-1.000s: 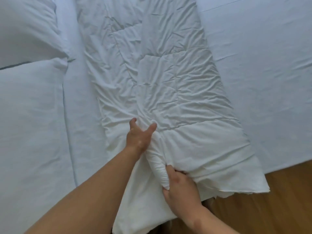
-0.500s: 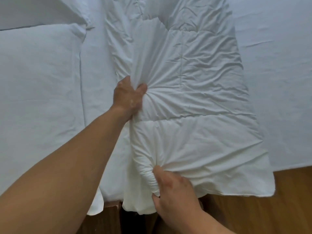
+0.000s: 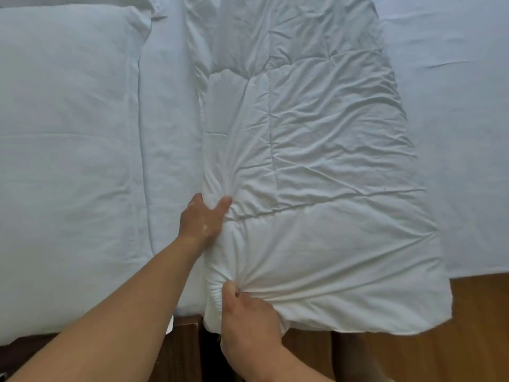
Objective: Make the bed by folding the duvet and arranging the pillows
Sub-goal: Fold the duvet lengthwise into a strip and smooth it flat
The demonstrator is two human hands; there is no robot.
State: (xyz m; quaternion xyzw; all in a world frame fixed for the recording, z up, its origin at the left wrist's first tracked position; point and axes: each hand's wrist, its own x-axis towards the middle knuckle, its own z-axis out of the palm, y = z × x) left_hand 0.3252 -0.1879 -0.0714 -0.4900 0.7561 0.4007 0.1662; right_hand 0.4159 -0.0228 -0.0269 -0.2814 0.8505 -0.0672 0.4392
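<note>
Duvet: the folded duvet (image 3: 316, 188) lies mid-bed (image 3: 454, 133), its end at the near edge, right of the pillow (image 3: 68, 133).
Left hand (image 3: 201, 219): grips the left fold.
Right hand (image 3: 248, 318): pinches the near-left corner.
Change: the hands have spread apart, so the fold looks straighter.

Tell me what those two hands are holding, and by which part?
Both grip the folded white duvet along its edge facing the pillow: the left hand farther up the bed, the right hand bunching fabric at the near corner.
</note>
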